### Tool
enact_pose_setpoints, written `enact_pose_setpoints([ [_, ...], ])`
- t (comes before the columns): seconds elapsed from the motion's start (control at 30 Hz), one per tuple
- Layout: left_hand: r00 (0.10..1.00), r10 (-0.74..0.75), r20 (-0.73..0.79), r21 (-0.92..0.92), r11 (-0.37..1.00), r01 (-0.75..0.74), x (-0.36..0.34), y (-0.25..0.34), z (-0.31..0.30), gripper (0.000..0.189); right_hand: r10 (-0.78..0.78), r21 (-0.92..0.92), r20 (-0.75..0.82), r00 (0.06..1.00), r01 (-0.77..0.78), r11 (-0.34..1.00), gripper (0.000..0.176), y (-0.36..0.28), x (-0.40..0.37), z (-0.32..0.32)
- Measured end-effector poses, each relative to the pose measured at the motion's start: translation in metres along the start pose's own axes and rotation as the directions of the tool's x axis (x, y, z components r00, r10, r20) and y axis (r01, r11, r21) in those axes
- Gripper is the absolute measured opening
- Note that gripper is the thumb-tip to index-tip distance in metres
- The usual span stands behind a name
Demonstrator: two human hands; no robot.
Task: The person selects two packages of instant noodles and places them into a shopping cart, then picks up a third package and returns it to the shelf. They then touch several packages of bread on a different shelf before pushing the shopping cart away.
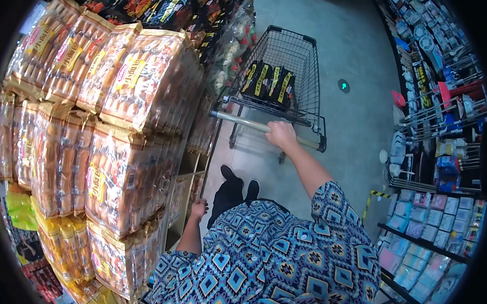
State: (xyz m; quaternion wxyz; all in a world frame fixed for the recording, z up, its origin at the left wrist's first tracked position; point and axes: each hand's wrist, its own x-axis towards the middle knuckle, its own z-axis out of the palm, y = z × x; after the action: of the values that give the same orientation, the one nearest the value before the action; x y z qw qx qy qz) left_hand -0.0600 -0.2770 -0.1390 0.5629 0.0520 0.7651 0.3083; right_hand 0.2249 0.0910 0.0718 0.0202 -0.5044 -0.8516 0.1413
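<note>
The right hand (281,135) is gripping the handle (244,121) of the cart (307,39), covering part of the bar, its fingertips curling out of sight. The left hand (199,208) is hanging near the rack (201,164), its fingers partly curling, though I cannot tell whether they are closing on anything. The cart is standing ahead of the person, holding black packs (268,84) whose lettering is proving too small to read, and its basket is hiding most of the lower frame. On the left, bread packs (133,73) are rising in stacks, glare is whitening their film, and the dark lens edge is cutting off the outermost ones. Shelves (422,243) on the right are holding small goods, the farthest blurring into shadow
</note>
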Motion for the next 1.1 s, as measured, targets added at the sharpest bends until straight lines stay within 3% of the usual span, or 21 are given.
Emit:
enact_pose_setpoints([
  [0.17, 1.0, -0.005, 0.005, 0.127, 0.992, 0.004, 0.047, 0.023, 0.008, 0.022, 0.003, -0.052, 0.085, 0.996, 0.001, 0.999, 0.027, 0.018, 0.029, -0.008],
  [0.3, 0.999, -0.035, -0.004, 0.274, 0.961, 0.034, 0.084, 0.065, 0.023, 0.028, 0.018, -0.085, 0.075, 0.997, -0.012, 0.996, 0.025, 0.036, 0.046, -0.007],
  [0.37, 1.0, 0.007, -0.006, 0.359, 0.933, -0.004, 0.131, 0.065, 0.028, 0.033, -0.006, -0.067, 0.041, 0.999, 0.009, 0.998, 0.024, 0.042, 0.052, -0.014],
  [0.43, 0.973, 0.228, 0.037, 0.486, 0.847, -0.217, 0.163, 0.088, 0.039, 0.03, -0.014, -0.103, 0.025, 1.0, 0.016, 0.995, 0.024, 0.052, 0.06, -0.017],
  [0.47, 0.973, 0.229, 0.039, 0.475, 0.852, -0.22, 0.167, 0.104, 0.047, 0.03, -0.027, -0.133, 0.006, 1.0, 0.028, 0.991, 0.023, 0.059, 0.067, -0.021],
  [0.53, 0.955, 0.281, 0.098, 0.201, 0.934, -0.295, 0.143, 0.157, 0.063, 0.025, -0.041, -0.133, 0.012, 0.999, 0.042, 0.99, 0.023, 0.069, 0.076, -0.027],
  [0.57, 0.956, 0.276, 0.096, 0.197, 0.937, -0.29, 0.138, 0.181, 0.065, 0.025, -0.05, -0.127, 0.014, 0.999, 0.051, 0.991, 0.023, 0.074, 0.083, -0.029],
  [0.63, 0.958, 0.175, 0.228, 0.006, 0.983, -0.182, 0.13, 0.201, 0.067, 0.021, -0.02, -0.112, 0.024, 1.0, 0.022, 0.993, 0.022, 0.084, 0.088, -0.027],
  [0.77, 0.972, 0.125, 0.2, -0.081, 0.99, -0.111, 0.131, 0.224, 0.064, 0.022, 0.002, -0.097, -0.003, 1.0, -0.002, 0.995, 0.02, 0.097, 0.11, -0.042],
  [0.83, 0.976, 0.052, 0.213, 0.08, 0.994, -0.07, 0.134, 0.21, 0.056, 0.027, 0.022, -0.108, 0.037, 0.999, -0.018, 0.994, 0.021, 0.107, 0.116, -0.035],
  [1.0, 0.976, -0.111, 0.189, 0.147, 0.986, 0.084, 0.148, 0.203, 0.061, 0.024, 0.016, -0.17, 0.08, 0.997, -0.002, 0.985, 0.023, 0.138, 0.157, -0.053],
  [1.1, 0.949, -0.069, 0.307, 0.293, 0.956, -0.026, 0.179, 0.177, 0.061, 0.022, 0.025, -0.139, 0.091, 0.996, -0.013, 0.99, 0.023, 0.163, 0.167, -0.048],
])
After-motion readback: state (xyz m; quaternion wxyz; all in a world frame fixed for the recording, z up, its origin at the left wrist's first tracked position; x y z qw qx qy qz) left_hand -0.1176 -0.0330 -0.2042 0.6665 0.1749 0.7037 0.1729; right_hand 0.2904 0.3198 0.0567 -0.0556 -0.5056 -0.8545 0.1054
